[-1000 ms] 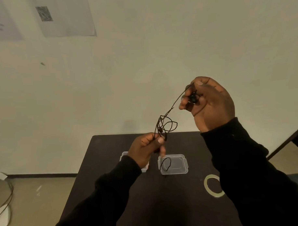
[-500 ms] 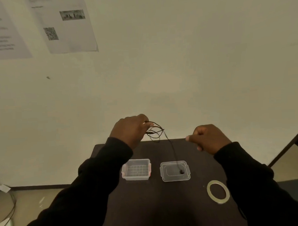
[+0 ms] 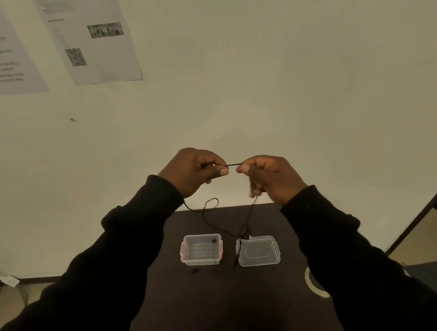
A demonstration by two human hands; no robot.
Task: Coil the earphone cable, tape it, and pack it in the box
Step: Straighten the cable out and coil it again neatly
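Observation:
My left hand (image 3: 195,170) and my right hand (image 3: 270,178) are raised side by side above the table's far edge. Each pinches the thin black earphone cable (image 3: 233,164), and a short taut stretch runs between them. The rest of the cable hangs in loose loops down toward the table, one earbud dangling over the clear plastic box (image 3: 202,250). The box's clear lid (image 3: 259,250) lies flat just to the right of it. A roll of clear tape (image 3: 313,284) lies at the right, half hidden by my right sleeve.
The dark table (image 3: 229,301) is narrow, with floor showing on both sides. A pale wall rises straight behind it, with printed sheets (image 3: 91,41) stuck up at the upper left. Cables lie on the floor at the far left.
My hands have come together and risen; the right hand now pinches the cable next to the left. The bundled loops have fallen open and hang lower. The camera has tilted upward.

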